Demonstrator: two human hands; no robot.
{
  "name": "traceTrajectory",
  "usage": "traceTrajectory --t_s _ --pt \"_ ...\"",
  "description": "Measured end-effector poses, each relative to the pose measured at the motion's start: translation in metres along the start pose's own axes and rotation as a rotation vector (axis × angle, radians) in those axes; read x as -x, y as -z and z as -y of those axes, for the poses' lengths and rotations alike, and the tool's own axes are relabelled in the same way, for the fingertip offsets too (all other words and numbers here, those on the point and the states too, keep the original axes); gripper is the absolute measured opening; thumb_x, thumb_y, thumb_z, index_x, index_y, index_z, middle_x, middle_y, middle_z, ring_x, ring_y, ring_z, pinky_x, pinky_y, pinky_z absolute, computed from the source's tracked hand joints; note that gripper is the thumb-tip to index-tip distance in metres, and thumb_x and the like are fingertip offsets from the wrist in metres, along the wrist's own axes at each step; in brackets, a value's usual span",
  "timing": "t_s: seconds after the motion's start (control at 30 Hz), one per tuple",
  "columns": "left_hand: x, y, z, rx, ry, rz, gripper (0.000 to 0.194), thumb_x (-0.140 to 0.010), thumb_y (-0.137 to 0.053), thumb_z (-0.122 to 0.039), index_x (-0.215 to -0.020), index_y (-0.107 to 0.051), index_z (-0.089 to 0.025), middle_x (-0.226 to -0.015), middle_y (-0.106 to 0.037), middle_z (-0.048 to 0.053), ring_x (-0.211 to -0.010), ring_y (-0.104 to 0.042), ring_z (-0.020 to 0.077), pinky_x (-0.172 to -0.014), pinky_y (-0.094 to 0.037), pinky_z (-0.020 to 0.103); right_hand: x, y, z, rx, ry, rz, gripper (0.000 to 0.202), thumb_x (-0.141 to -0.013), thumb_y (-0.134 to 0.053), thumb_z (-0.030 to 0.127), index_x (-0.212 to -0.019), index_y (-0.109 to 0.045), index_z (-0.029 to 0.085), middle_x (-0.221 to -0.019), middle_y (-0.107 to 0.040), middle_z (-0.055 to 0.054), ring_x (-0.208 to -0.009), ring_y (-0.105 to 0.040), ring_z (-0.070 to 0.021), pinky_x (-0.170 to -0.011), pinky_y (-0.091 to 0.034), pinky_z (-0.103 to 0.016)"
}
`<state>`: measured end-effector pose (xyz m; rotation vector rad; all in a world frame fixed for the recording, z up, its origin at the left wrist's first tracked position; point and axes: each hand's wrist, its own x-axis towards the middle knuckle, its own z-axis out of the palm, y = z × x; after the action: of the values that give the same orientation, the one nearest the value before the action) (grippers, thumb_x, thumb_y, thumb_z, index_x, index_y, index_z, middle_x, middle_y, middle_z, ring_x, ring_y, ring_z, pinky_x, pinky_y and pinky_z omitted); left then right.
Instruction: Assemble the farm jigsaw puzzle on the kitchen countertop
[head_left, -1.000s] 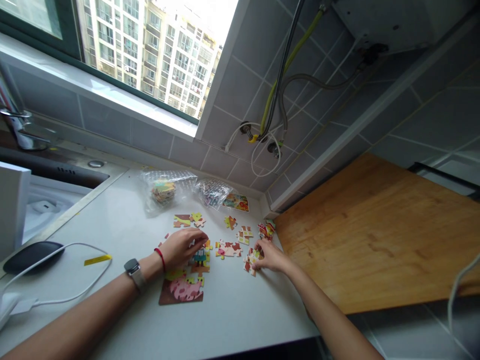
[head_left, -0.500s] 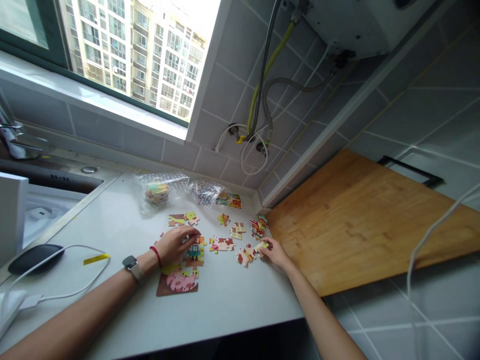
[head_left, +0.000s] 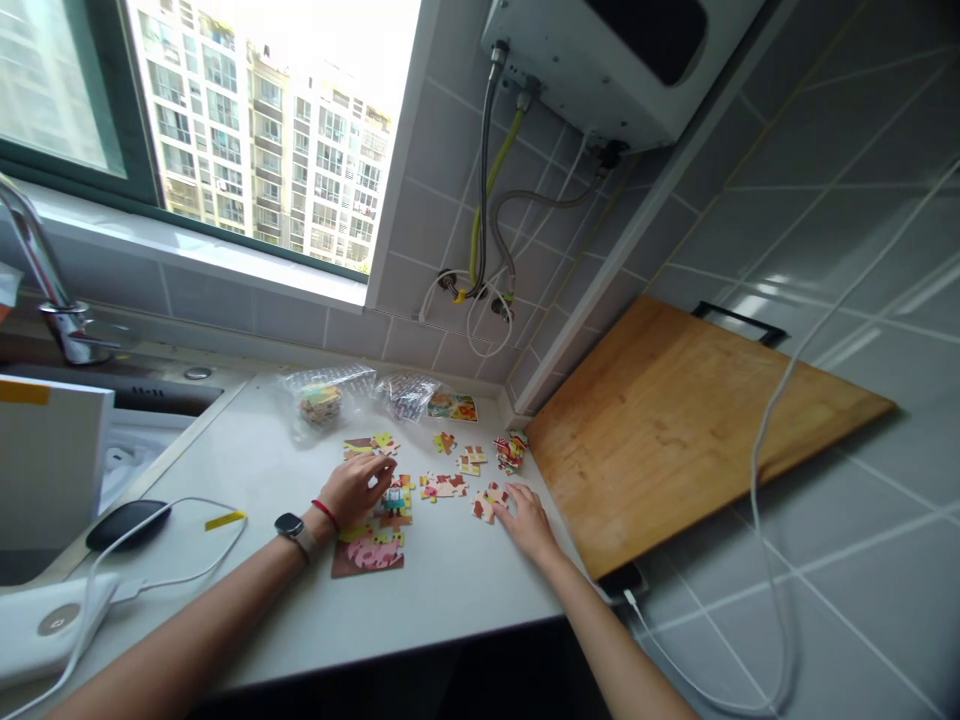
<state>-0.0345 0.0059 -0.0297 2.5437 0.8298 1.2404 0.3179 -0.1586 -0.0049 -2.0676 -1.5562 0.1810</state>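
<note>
My left hand (head_left: 358, 491) rests palm down at the upper left of a partly joined jigsaw puzzle (head_left: 371, 556), covering some of it. Its fingers are loosely bent, thumb apart from them, with nothing visible in them. My right hand (head_left: 531, 524) lies on the counter, fingers and thumb spread, at the edge of joined brown-and-cream puzzle pieces (head_left: 489, 502). Between the hands is another joined group with cow-like patches (head_left: 444, 486). Loose pieces (head_left: 472, 460), an orange-green piece (head_left: 445, 442) and a pile of red pieces (head_left: 511, 452) lie farther back.
Clear plastic bags (head_left: 321, 404) with puzzle pieces and a picture card (head_left: 453, 406) lie along the back. A wooden board (head_left: 690, 430) leans at the right. A black mouse (head_left: 129, 525), white cable and power bank (head_left: 56, 625) are at left, beside the sink (head_left: 169, 388).
My right hand has moved left and opened; the yellowish piece that was at its fingertips is no longer clearly visible. My left hand stays over the puzzle. The camera view has shifted.
</note>
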Motion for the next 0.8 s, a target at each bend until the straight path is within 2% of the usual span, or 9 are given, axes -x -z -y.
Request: traceTrajectory --t_s 0.13,0.3,0.47,0.67,0.8 --pt "-0.001 0.001 -0.002 -0.041 0.002 0.004 0.022 -0.097 -0.049 -0.026 -0.087 -0.068 -0.021 -0.074 -0.070 0.004 -0.068 -0.065 0.0184 -0.065 -0.050 0.028 -0.001 -0.010 0.002 -0.028 -0.020 -0.057 0.036 -0.081 -0.072 0.030 -0.115 -0.079 0.019 -0.118 -0.075 -0.013 -0.115 -0.067 -0.0329 -0.104 -0.052 -0.043" --pt "-0.002 0.002 -0.006 -0.085 0.023 0.036 0.019 -0.093 -0.050 -0.022 -0.083 -0.066 -0.021 -0.072 -0.069 0.004 -0.068 -0.063 0.0189 -0.068 -0.049 0.029 -0.005 -0.009 -0.003 -0.133 -0.049 -0.147 0.032 -0.070 -0.080 0.029 -0.100 -0.079 0.018 -0.104 -0.076 -0.011 -0.098 -0.071 -0.0292 -0.096 -0.057 -0.042" --pt "-0.004 0.003 -0.008 -0.125 0.099 0.056 0.016 -0.091 -0.052 -0.019 -0.082 -0.065 -0.021 -0.074 -0.068 0.006 -0.071 -0.064 0.0209 -0.070 -0.049 0.031 0.004 -0.007 -0.004 -0.280 -0.079 -0.255 0.033 -0.071 -0.080 0.036 -0.098 -0.075 0.018 -0.107 -0.074 -0.012 -0.082 -0.073 -0.0236 -0.085 -0.063 -0.039" --pt "-0.008 0.003 -0.009 -0.145 0.169 0.063 0.012 -0.087 -0.056 -0.015 -0.078 -0.063 -0.021 -0.077 -0.068 0.007 -0.075 -0.066 0.0227 -0.073 -0.050 0.032 0.014 -0.009 -0.001 -0.445 -0.159 -0.354 0.036 -0.070 -0.080 0.049 -0.085 -0.070 0.018 -0.082 -0.076 -0.011 -0.076 -0.076 -0.0284 -0.074 -0.065 -0.041" --pt "-0.009 0.004 -0.009 -0.155 0.197 0.068 0.012 -0.087 -0.056 -0.015 -0.079 -0.063 -0.021 -0.078 -0.068 0.007 -0.076 -0.066 0.0217 -0.073 -0.050 0.031 0.014 -0.011 -0.002 -0.538 -0.164 -0.354 0.040 -0.067 -0.080 0.055 -0.083 -0.069 0.020 -0.082 -0.078 -0.012 -0.080 -0.077 -0.0300 -0.076 -0.065 -0.042"
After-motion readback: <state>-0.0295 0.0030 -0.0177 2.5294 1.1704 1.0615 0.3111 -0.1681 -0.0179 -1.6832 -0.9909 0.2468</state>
